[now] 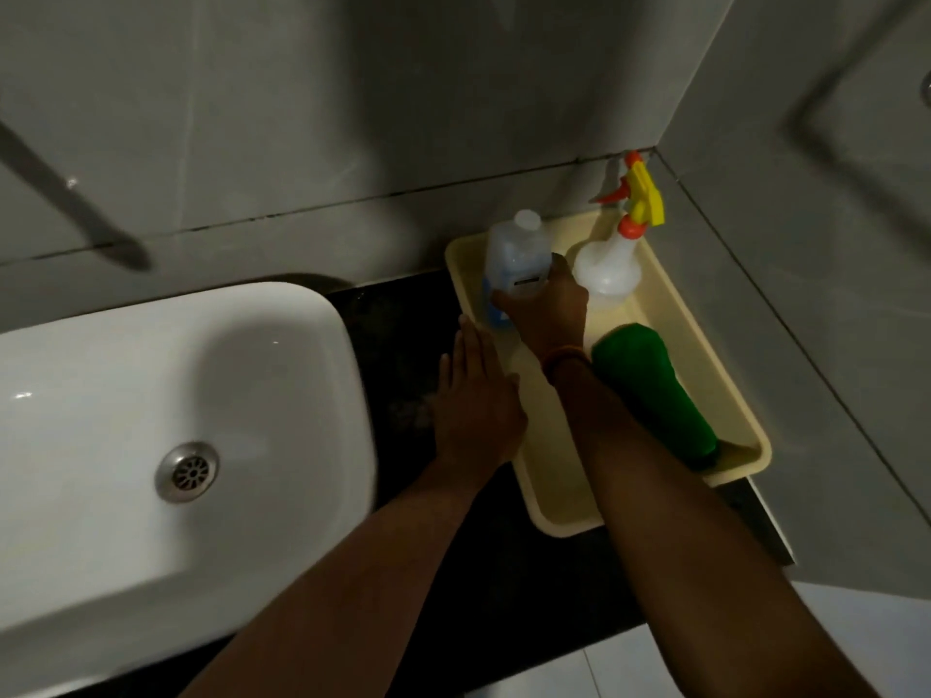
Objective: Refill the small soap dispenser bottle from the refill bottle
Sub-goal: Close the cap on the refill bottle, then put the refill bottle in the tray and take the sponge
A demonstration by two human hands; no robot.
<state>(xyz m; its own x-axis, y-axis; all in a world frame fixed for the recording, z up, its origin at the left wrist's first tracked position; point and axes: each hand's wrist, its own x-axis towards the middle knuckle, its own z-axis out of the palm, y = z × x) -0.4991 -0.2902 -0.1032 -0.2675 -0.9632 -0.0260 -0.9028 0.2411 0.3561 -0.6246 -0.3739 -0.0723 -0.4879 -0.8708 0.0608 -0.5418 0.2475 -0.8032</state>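
The right hand hides the lower part of the clear refill bottle, which it grips; the bottle stands upright, white cap up, at the far left of a cream tray; the dim black counter meets grey tiled walls; the left hand lies flat, fingers spread, at the tray's left rim; a spray bottle stands just right; a green bottle lies lengthwise; a white basin sits left.

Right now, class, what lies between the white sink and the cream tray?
In the head view, a strip of dark countertop separates the sink from the tray, and the left hand rests flat across it, reaching the tray's near rim.
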